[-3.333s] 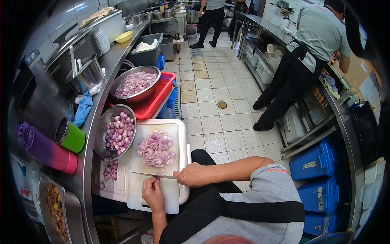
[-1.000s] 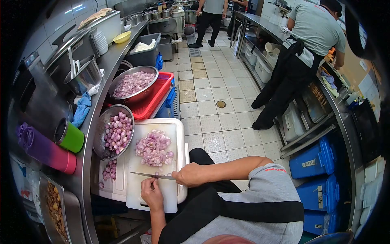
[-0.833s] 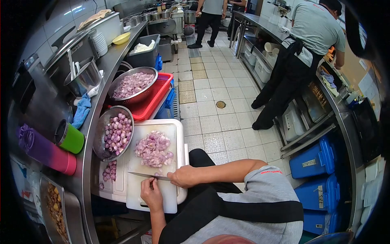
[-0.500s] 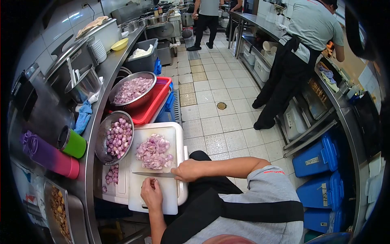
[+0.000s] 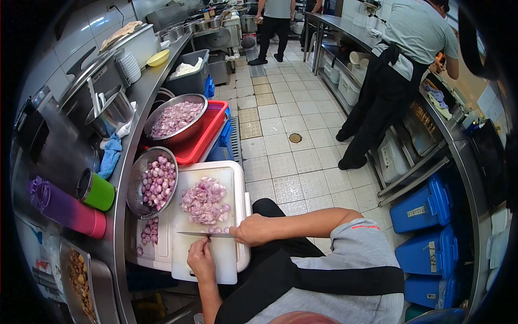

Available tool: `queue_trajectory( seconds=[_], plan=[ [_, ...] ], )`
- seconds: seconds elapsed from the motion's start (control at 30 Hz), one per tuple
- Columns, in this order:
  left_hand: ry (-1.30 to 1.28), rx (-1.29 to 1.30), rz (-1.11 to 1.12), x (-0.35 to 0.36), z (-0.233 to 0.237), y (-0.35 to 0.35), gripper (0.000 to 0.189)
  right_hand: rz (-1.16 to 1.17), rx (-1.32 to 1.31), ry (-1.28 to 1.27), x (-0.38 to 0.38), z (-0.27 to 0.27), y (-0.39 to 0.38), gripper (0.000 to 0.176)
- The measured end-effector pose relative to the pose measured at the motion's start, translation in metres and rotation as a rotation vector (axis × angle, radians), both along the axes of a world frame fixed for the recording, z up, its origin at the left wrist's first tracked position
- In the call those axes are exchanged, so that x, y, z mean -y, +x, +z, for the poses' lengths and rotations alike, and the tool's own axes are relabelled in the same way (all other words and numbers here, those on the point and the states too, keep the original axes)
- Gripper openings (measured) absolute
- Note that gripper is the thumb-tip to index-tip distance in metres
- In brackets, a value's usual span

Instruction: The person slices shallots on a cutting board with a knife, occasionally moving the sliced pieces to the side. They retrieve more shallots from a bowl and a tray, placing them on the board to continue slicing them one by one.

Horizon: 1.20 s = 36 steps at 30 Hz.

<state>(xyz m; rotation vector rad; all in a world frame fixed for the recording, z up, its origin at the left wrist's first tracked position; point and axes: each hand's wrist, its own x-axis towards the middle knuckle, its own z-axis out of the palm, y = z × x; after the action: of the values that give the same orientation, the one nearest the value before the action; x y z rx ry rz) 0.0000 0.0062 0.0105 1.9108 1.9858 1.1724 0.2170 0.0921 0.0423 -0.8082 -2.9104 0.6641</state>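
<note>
My right hand (image 5: 252, 230) is wrapped round the handle of a knife (image 5: 208, 234), whose blade lies level across a white cutting board (image 5: 218, 264). Just below the blade, the fingers of my left hand (image 5: 201, 256) are pinched together; what they hold is too small to name. Cut shallots (image 5: 204, 200) are heaped on the board beyond the blade, with a few small pieces close to it. To the left a metal bowl (image 5: 138, 191) contains whole shallots (image 5: 159, 183). More small shallots (image 5: 149, 232) lie on the white lid (image 5: 162, 258) under the board.
A colander (image 5: 200, 119) of shallots rests on a red basket (image 5: 216, 116). Along the left counter (image 5: 141, 110) stand a pink-purple bottle (image 5: 70, 208) and a green cup (image 5: 100, 191). A person (image 5: 415, 48) bends over the right counter; others stand far back. Blue bins (image 5: 421, 210) are at right.
My left hand has moved slightly up to the blade, its fingertips now beside it. Small pieces now show along the blade's far side. The person at right has shifted an arm.
</note>
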Motion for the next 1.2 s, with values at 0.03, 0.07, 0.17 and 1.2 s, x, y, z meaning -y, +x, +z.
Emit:
queue_trajectory(
  seconds=[0.03,0.07,0.17,1.2],
  plan=[
    [-0.006,0.003,0.000,-0.001,-0.002,-0.002,0.013,-0.003,0.002,-0.001,0.000,0.002,0.004,0.034],
    [-0.012,0.008,0.002,-0.001,-0.004,-0.002,0.012,0.007,0.010,-0.011,0.001,0.009,0.008,0.034],
    [0.019,-0.011,-0.017,0.001,-0.007,-0.002,0.011,0.016,0.049,-0.054,0.002,0.016,0.009,0.033],
    [0.040,-0.021,-0.003,0.002,-0.010,-0.001,0.010,-0.021,0.187,-0.181,0.006,0.032,0.003,0.037]
  ],
)
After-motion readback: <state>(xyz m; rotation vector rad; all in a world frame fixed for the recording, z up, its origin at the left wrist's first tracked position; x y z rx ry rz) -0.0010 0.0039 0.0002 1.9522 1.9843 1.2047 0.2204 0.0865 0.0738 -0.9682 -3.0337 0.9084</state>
